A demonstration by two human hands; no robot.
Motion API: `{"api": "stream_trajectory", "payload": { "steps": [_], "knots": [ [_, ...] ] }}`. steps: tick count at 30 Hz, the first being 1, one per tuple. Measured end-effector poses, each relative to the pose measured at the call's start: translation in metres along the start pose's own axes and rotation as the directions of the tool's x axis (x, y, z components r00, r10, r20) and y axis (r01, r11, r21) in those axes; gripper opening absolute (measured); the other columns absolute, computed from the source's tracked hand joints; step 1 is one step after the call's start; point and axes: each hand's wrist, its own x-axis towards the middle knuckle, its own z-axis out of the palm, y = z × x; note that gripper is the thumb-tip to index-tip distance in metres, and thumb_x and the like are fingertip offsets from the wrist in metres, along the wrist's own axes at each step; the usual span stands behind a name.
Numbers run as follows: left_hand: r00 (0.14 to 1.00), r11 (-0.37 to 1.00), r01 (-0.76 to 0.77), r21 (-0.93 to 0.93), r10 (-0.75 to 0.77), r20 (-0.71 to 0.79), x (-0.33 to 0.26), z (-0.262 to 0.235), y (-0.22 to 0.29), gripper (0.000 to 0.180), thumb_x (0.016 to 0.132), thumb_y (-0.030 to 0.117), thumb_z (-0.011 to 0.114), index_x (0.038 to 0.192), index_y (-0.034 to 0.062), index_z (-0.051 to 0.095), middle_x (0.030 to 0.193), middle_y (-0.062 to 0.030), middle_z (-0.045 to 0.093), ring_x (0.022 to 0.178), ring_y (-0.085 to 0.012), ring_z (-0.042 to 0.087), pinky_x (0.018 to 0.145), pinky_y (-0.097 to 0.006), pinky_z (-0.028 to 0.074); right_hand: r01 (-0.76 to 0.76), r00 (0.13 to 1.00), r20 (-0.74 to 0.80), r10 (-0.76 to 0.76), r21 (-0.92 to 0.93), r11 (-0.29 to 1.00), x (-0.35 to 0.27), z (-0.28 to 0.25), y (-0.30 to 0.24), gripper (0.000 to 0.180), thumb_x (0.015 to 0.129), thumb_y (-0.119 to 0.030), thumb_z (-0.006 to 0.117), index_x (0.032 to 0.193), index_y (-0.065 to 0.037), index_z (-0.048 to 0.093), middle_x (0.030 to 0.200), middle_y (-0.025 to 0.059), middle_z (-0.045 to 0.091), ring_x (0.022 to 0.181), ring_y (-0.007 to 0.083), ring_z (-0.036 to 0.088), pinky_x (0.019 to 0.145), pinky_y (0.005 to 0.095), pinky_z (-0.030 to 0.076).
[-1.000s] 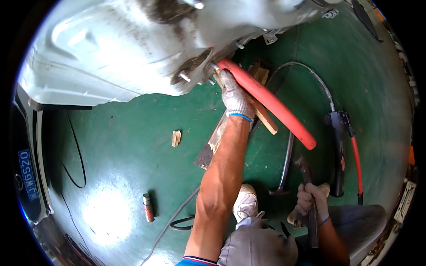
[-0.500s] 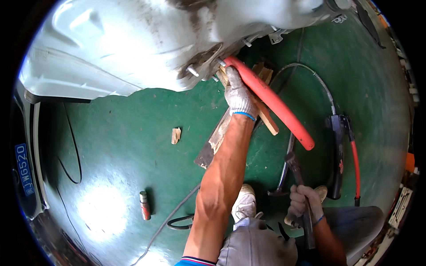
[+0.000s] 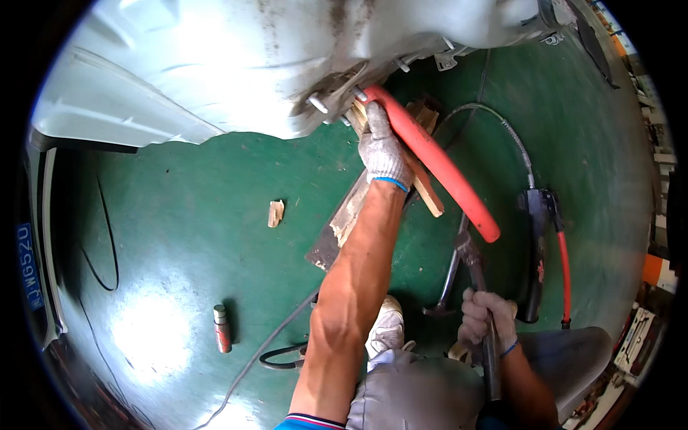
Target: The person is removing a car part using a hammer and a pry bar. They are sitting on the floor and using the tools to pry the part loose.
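My left hand, in a white knit glove, is closed round the upper part of a red curved bar, its thumb along the bar's edge. The fingers are hidden behind it. A wooden strip passes under the same hand. The bar's far end meets the underside of a white car body, beside protruding metal studs. Low on the right, my gloved right hand grips a hammer by its handle. The hammer's head points forward, just short of the bar's near end.
A hydraulic hand pump with a hose stands on the green floor at right. A second long-handled metal tool lies near my foot. Broken wood, a spray can and a cable lie leftward.
The view has shifted slightly. My right hand and the hammer have moved a little forward, nearer the bar's end. My left hand keeps its grip.
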Motion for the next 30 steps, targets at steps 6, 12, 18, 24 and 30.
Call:
{"api": "stream_trajectory", "payload": {
  "steps": [6, 12, 18, 24, 30],
  "knots": [
    [0.999, 1.0, -0.031, 0.003, 0.031, -0.037, 0.014, -0.009, -0.008, 0.064, 0.091, 0.064, 0.07, 0.122, 0.0082, 0.062, 0.102, -0.0068, 0.068, 0.089, -0.0228, 0.065, 0.083, -0.043, 0.057, -0.144, 0.99, 0.076, 0.122, 0.544, 0.827, -0.038, -0.079, 0.028, 0.03, 0.104, -0.023, 0.049, 0.075, -0.017, 0.045, 0.064, -0.0082, 0.03, 0.048, 0.0095, 0.029, 0.047, 0.0296, 0.027],
    [1.0, 1.0, -0.003, -0.006, 0.003, -0.01, 0.014, -0.006, -0.001, 0.065, 0.093, 0.063, 0.068, 0.125, 0.0071, 0.061, 0.104, -0.0073, 0.068, 0.091, -0.0232, 0.066, 0.084, -0.042, 0.058, -0.134, 0.984, 0.142, 0.112, 0.157, 0.978, 0.037, 0.099, -0.015, 0.037, 0.102, -0.025, 0.055, 0.068, -0.019, 0.041, 0.056, -0.0049, 0.038, 0.047, 0.0137, 0.043, 0.05, 0.0305, 0.039],
    [0.999, 1.0, -0.016, -0.016, 0.016, -0.032, 0.012, -0.011, -0.004, 0.059, 0.094, 0.06, 0.069, 0.121, 0.0082, 0.06, 0.1, -0.0072, 0.067, 0.086, -0.0222, 0.065, 0.078, -0.044, 0.057, -0.028, 0.999, 0.027, 0.025, 0.106, 0.994, -0.006, 0.014, 0.005, 0.017, 0.105, -0.021, 0.049, 0.091, -0.011, 0.049, 0.062, -0.0064, 0.036, 0.046, 0.011, 0.035, 0.045, 0.0319, 0.034],
    [0.998, 0.999, -0.016, 0.049, 0.019, -0.062, 0.014, -0.006, -0.006, 0.054, 0.095, 0.057, 0.069, 0.118, 0.0084, 0.065, 0.099, -0.0064, 0.068, 0.086, -0.0208, 0.065, 0.08, -0.04, 0.058, 0.013, 0.988, -0.156, 0.015, 0.177, 0.984, -0.016, -0.089, 0.013, 0.029, 0.103, -0.019, 0.049, 0.075, -0.016, 0.044, 0.064, -0.0075, 0.032, 0.049, 0.009, 0.031, 0.047, 0.0285, 0.03],
    [0.995, 0.97, -0.057, 0.237, 0.073, -0.06, 0.02, -0.019, -0.002, 0.056, 0.096, 0.056, 0.068, 0.12, 0.0059, 0.065, 0.095, -0.0069, 0.068, 0.082, -0.0197, 0.065, 0.078, -0.037, 0.057, -0.076, 0.991, 0.101, 0.085, -0.092, 0.993, 0.029, 0.086, -0.005, 0.035, 0.1, -0.021, 0.053, 0.068, -0.016, 0.041, 0.056, -0.0021, 0.04, 0.046, 0.0154, 0.043, 0.047, 0.0333, 0.035]
  ]
}}
